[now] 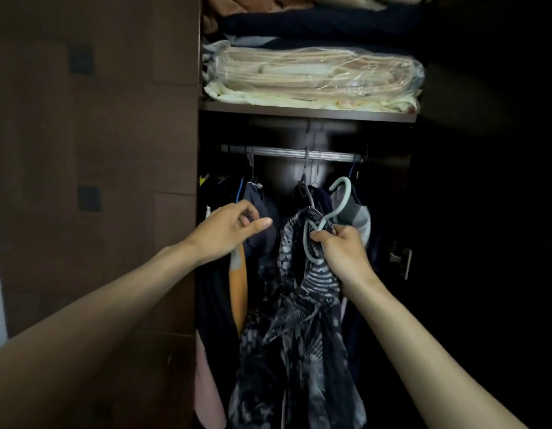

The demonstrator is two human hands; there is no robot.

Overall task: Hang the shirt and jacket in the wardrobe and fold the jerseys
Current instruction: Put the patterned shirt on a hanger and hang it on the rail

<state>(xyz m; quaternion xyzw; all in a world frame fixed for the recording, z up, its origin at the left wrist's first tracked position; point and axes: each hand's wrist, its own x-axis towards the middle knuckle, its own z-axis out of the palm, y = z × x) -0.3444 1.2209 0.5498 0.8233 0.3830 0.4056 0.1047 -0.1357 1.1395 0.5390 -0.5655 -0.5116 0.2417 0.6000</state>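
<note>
A black-and-grey patterned shirt (299, 329) hangs on a pale green plastic hanger (339, 196), whose hook points up below the metal rail (287, 152). My right hand (339, 252) grips the hanger's neck together with the shirt collar. The hook is off the rail. My left hand (228, 230) is stretched toward the dark garments (262, 218) hanging on the left, fingers loosely curled with the index finger out, touching or just in front of a dark piece. No jacket or jerseys can be told apart in the dim wardrobe.
The wardrobe's brown door (95, 181) stands on the left. A shelf (305, 114) above the rail carries folded blankets and a plastic-wrapped bundle (312, 72). Several clothes hang at both ends of the rail, with a gap in the middle. An orange garment (239, 292) hangs low left.
</note>
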